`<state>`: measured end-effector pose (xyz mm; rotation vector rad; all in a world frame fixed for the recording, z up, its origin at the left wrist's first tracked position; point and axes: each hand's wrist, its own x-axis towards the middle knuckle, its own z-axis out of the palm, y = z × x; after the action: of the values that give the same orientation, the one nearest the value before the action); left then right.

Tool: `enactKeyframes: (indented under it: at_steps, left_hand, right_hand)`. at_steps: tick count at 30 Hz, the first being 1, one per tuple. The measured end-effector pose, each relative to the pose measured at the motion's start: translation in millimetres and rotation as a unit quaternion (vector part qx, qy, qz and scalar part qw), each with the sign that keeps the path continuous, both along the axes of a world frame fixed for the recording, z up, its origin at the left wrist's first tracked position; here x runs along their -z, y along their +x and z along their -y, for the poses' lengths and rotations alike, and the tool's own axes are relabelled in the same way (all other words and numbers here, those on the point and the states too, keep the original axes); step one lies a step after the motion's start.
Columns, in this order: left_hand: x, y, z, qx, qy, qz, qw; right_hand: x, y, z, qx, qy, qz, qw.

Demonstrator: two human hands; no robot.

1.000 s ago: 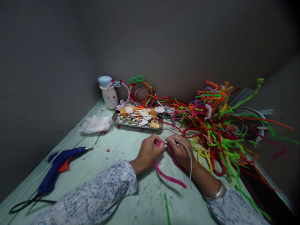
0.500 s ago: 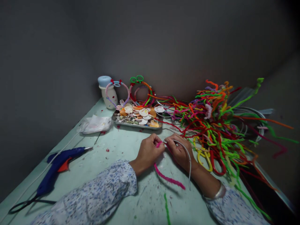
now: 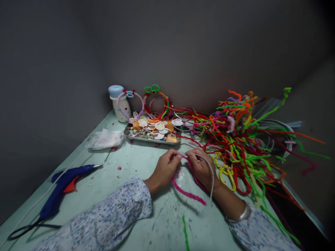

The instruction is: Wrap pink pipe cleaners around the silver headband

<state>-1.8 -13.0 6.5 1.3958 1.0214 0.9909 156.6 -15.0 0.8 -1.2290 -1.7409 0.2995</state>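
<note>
My left hand (image 3: 165,169) pinches one end of a pink pipe cleaner (image 3: 187,192) that trails down over the pale green table (image 3: 136,164). My right hand (image 3: 201,166) is closed on a thin grey plastic headband (image 3: 211,177), which arcs over its back and ends near my wrist. The two hands meet fingertip to fingertip where the pipe cleaner touches the headband's end. A silver bangle (image 3: 239,215) sits on my right wrist.
A big heap of coloured pipe cleaners (image 3: 235,136) fills the right side. A metal tray of shells (image 3: 153,130) and finished wrapped headbands (image 3: 142,101) stand at the back beside a white bottle (image 3: 118,103). A blue glue gun (image 3: 65,183) and a white cloth (image 3: 106,138) lie left.
My hands have stayed together, shifting slightly up the table. The pink pipe cleaner's loose tail has swung a little to the left.
</note>
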Motion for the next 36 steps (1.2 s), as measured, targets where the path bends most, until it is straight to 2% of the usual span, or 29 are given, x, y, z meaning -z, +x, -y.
enactKeyframes:
  at_steps: [5, 10, 27, 36]
  left_hand:
    - [2.6, 0.2, -1.0, -0.026, -0.003, -0.009, 1.0]
    - [0.8, 0.1, -1.7, -0.03, -0.01, 0.004, 1.0]
    - [3.7, 1.2, -8.9, 0.018, -0.104, 0.102, 0.989]
    - [1.8, 0.2, -11.4, 0.035, -0.152, 0.143, 0.977]
  right_hand:
    - [-1.4, -0.7, 0.0, -0.008, -0.008, 0.0, 1.0]
    - [-4.8, -2.5, 1.5, -0.057, -0.043, -0.013, 0.997]
    - [-0.9, 0.1, -2.8, -0.113, -0.043, -0.041, 0.992]
    - [10.0, 3.8, -5.9, -0.119, -0.034, -0.044, 0.991]
